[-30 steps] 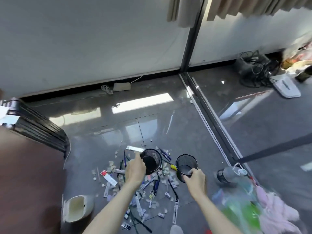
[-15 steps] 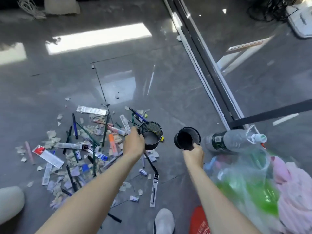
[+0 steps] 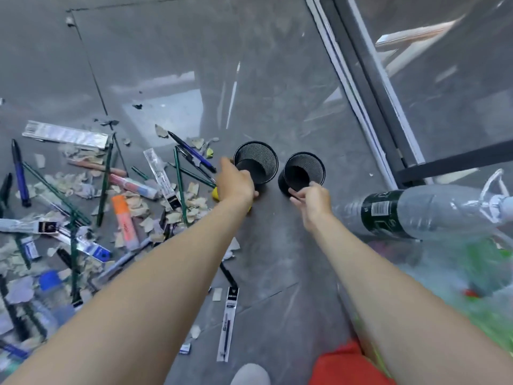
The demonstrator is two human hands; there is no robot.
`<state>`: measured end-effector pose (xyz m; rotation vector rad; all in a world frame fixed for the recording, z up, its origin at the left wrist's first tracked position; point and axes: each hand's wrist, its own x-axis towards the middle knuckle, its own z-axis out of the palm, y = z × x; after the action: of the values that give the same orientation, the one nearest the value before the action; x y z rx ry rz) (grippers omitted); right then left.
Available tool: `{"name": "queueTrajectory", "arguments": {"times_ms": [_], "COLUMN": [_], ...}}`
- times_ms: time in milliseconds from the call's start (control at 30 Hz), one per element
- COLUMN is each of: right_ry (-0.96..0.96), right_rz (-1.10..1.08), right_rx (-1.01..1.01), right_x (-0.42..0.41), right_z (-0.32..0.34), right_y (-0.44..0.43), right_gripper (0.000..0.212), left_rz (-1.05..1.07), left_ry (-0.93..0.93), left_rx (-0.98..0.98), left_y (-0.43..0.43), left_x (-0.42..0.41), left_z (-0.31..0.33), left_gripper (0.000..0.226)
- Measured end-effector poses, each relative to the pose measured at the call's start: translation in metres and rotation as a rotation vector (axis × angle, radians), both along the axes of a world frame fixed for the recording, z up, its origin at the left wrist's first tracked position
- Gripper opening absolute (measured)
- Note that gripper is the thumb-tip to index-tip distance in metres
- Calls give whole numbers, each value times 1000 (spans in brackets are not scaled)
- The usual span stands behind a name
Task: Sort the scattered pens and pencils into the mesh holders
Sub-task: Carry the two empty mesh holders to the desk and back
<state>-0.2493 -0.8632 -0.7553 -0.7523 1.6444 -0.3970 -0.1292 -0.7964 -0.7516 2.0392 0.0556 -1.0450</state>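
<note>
Left mesh holder and right mesh holder are both black, fine grid pattern. Floor is glossy dark grey. In the mess: orange highlighter, dark green pencil, blue pen, beige paper scraps. Clear plastic bottle has a black label with a white barcode.

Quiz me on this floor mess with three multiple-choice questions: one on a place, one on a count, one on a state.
1. Beside the left holder and right holder, the scattered pens lie:
A) to their left
B) to their right
C) inside them
2. How many holders?
A) one
B) two
C) three
3. The holders are:
A) tipped over
B) stacked
C) upright
Answers: A, the pens lie on the left side, past both. B, two black mesh holders show, with the left hand and right hand holding one each. C, both mouths face up.
</note>
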Motion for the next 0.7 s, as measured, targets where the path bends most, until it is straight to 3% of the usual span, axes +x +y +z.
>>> {"name": "queueTrajectory", "arguments": {"times_ms": [400,600,700], "right_ry": [-167,3,76], "right_rz": [-125,167,210], "right_rx": [9,-136,-116], "right_x": [23,15,-2], "right_z": [-11,-7,9], "right_y": [-39,-24,3], "right_gripper": [60,89,94], "left_rz": [76,146,89], "left_ry": [41,134,201], "left_rx": [-13,-110,-58], "left_y": [-20,-20,5], "left_x": [4,-5,-14], "left_z": [-37,-36,-18], "left_gripper": [17,15,43]}}
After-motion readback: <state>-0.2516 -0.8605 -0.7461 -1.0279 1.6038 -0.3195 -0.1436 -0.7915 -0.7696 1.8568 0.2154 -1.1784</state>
